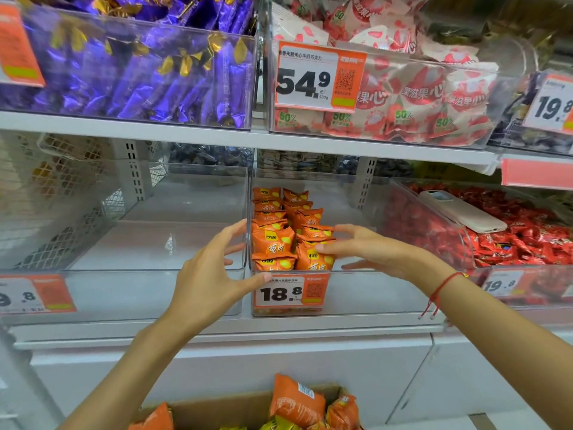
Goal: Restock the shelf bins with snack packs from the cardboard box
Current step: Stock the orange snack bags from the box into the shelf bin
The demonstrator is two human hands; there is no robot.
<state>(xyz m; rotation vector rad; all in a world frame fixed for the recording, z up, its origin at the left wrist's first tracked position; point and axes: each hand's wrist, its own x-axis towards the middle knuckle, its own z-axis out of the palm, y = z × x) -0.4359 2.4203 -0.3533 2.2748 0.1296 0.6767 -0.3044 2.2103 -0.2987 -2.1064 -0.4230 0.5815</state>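
Observation:
Orange snack packs stand in two rows along the left side of a clear shelf bin on the middle shelf. My left hand spreads its fingers at the bin's left front corner, thumb on the front wall above the 18.8 price tag. My right hand reaches into the bin from the right, fingertips touching the front packs. Neither hand holds a pack. The cardboard box sits at the bottom edge with more orange packs inside.
An empty clear bin stands to the left. To the right, a bin of red packs has a phone lying on it. The upper shelf carries bins of purple packs and white-red packs.

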